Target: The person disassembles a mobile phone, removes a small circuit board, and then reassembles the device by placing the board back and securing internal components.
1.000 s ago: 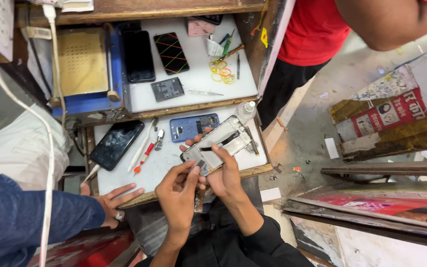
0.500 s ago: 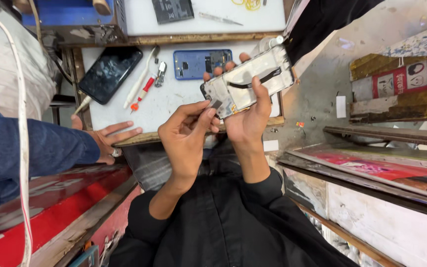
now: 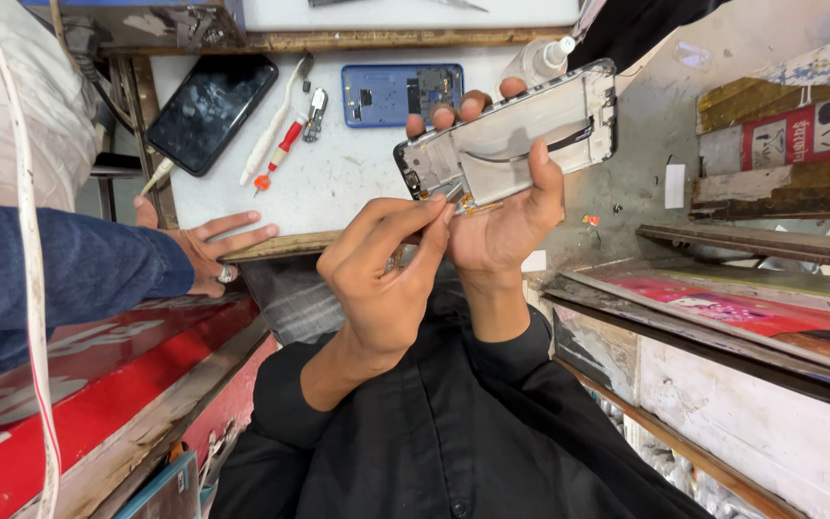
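My right hand [image 3: 516, 216] grips an opened phone frame [image 3: 516, 135], silver-grey with a black rim, and holds it up above the white worktop [image 3: 338, 187]. My left hand [image 3: 381, 279] has thumb and forefinger pinched at the frame's lower left edge, near a small copper-coloured part. Whether a tool sits in that pinch cannot be seen. Both arms wear black sleeves.
On the worktop lie a black phone with a cracked screen [image 3: 208, 111], a blue phone back [image 3: 401, 93], a red-handled screwdriver [image 3: 279, 156] and a small clear bottle [image 3: 540, 60]. Another person's hand in a blue sleeve [image 3: 208, 245] rests on the table's wooden edge. Red boards lie at both sides.
The phone frame has come up off the worktop and closer to the camera. My left hand's fingertips have stayed pinched at its lower edge. The other person's hand has stayed on the table edge.
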